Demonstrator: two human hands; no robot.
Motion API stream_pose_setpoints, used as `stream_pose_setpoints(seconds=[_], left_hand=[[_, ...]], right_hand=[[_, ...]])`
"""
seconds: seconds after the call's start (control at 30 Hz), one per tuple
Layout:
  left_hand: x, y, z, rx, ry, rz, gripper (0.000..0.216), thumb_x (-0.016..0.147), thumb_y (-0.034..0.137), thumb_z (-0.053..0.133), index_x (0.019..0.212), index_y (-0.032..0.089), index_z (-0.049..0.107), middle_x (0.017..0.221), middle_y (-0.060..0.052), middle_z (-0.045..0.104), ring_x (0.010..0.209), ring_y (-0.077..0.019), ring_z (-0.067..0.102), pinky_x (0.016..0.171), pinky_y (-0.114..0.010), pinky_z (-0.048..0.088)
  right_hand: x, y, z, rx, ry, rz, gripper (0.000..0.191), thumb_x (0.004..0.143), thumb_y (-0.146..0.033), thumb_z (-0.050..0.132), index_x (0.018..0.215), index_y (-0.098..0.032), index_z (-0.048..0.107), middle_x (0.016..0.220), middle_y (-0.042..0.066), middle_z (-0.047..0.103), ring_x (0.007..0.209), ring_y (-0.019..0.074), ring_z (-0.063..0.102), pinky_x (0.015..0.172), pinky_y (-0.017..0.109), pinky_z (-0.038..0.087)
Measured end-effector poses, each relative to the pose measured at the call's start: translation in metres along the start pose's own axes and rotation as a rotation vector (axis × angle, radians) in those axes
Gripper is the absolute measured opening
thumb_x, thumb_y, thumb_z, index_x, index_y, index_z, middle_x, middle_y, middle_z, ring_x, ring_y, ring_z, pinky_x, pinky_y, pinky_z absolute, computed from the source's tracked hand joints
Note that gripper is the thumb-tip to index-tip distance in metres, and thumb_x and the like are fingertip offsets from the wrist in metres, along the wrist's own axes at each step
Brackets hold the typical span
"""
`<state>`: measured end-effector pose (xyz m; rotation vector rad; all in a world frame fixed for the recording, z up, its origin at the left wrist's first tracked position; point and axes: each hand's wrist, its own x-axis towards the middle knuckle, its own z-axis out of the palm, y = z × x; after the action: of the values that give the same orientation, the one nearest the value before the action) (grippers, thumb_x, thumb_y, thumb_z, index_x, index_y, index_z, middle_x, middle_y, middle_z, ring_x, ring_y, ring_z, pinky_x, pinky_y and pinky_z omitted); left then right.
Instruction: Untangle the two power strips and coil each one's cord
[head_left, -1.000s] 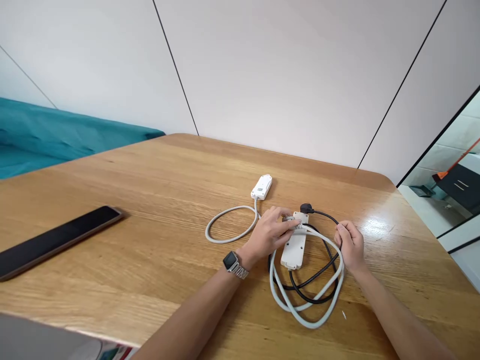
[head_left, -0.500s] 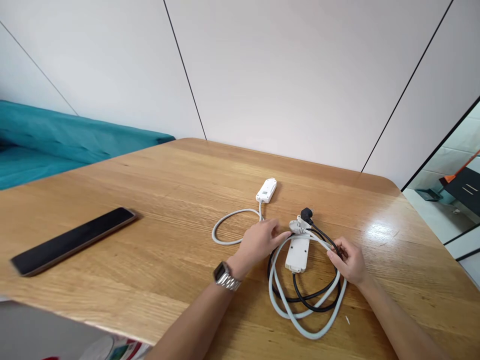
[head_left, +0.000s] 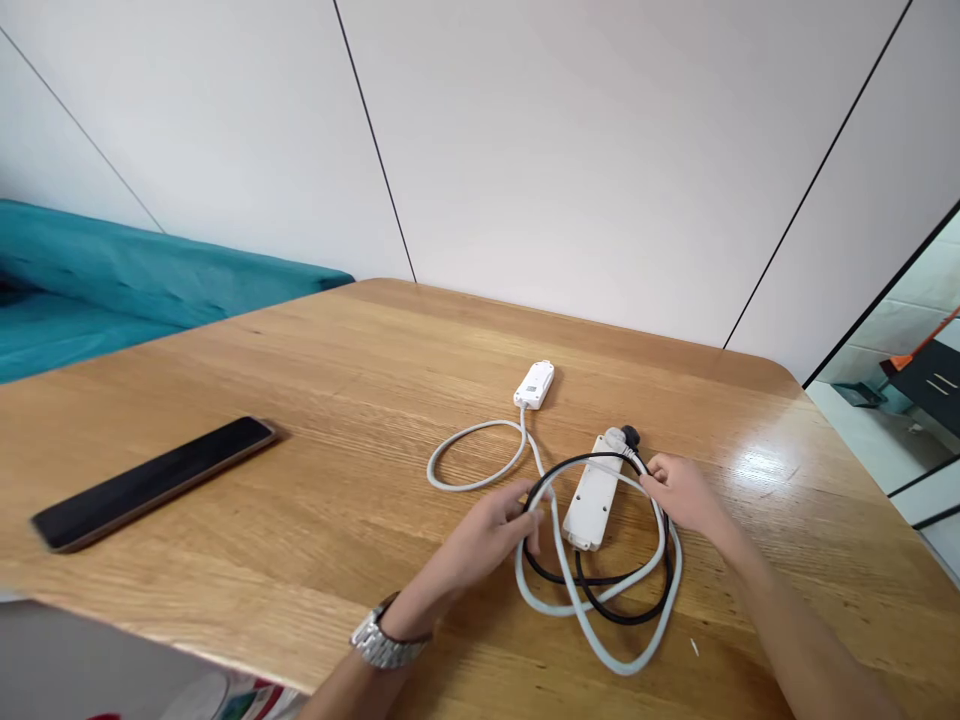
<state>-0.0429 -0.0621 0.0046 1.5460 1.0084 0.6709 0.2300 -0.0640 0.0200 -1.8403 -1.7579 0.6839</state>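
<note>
- My left hand (head_left: 491, 530) is pinched on the left side of the coiled cables, fingers closed around the grey cable (head_left: 600, 640) and the black cable (head_left: 622, 612) where they run together.
- My right hand (head_left: 679, 490) grips the same coil on its right side, close to the far end of the white power strip (head_left: 592, 492); the two hands are apart, with the strip between them.
- The strip lies flat on the wooden table (head_left: 300, 400), inside the loops, with a plug (head_left: 622, 437) at its far end.
- A small white adapter (head_left: 534, 384) sits farther back, and a grey loop trails from it toward my left hand.
- Well to the left, a dark flat device (head_left: 150, 482) lies alone.
- The table's far edge is near the wall; its rounded right corner is just beyond my right hand.
- I see bare wood left of the coil and behind the adapter.
- A teal cushion (head_left: 112, 290) lies past the left edge.
</note>
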Motion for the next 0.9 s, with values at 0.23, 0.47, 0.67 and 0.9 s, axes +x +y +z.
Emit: stream_pose_setpoints(seconds=[0.23,0.47,0.67,0.9], left_hand=[[0.006,0.029,-0.014,0.037,0.113,0.178,0.045,0.089,0.049,0.050,0.114,0.014,0.061,0.053,0.006,0.045,0.047,-0.0104,0.042,0.046,-0.021,0.033],[0.020,0.088,-0.026,0.449,-0.061,0.429,0.039,0.093,0.043,0.045,0.099,0.015,0.071,0.080,-0.003,0.067,0.072,-0.0150,0.056,0.067,-0.024,0.043],[0.020,0.142,-0.034,0.898,-0.137,0.354,0.041,0.094,0.041,0.041,0.078,0.016,0.068,0.062,0.000,0.057,0.053,-0.0112,0.042,0.053,-0.024,0.029],[0.036,0.157,-0.039,1.090,-0.238,0.210,0.037,0.092,0.038,0.042,0.066,0.017,0.056,0.060,-0.001,0.052,0.051,-0.0117,0.040,0.051,-0.026,0.024]], right_hand=[[-0.044,0.018,0.033,0.556,-0.011,0.105,0.032,0.077,-0.051,0.061,0.077,-0.021,0.051,0.063,-0.003,0.060,0.047,0.0142,0.058,0.046,0.026,0.045],[-0.065,0.016,0.058,0.338,0.103,-0.306,0.020,0.087,-0.040,0.058,0.085,-0.020,0.062,0.098,0.008,0.070,0.091,0.0228,0.063,0.081,0.034,0.048],[-0.068,0.017,0.064,-0.152,0.181,-0.553,0.007,0.084,-0.026,0.063,0.088,-0.023,0.068,0.094,0.004,0.072,0.092,0.0221,0.058,0.084,0.036,0.037],[-0.060,0.025,0.067,-0.354,0.436,-0.705,0.028,0.085,-0.020,0.059,0.057,-0.019,0.057,0.060,0.001,0.063,0.070,0.0167,0.053,0.080,0.036,0.031]])
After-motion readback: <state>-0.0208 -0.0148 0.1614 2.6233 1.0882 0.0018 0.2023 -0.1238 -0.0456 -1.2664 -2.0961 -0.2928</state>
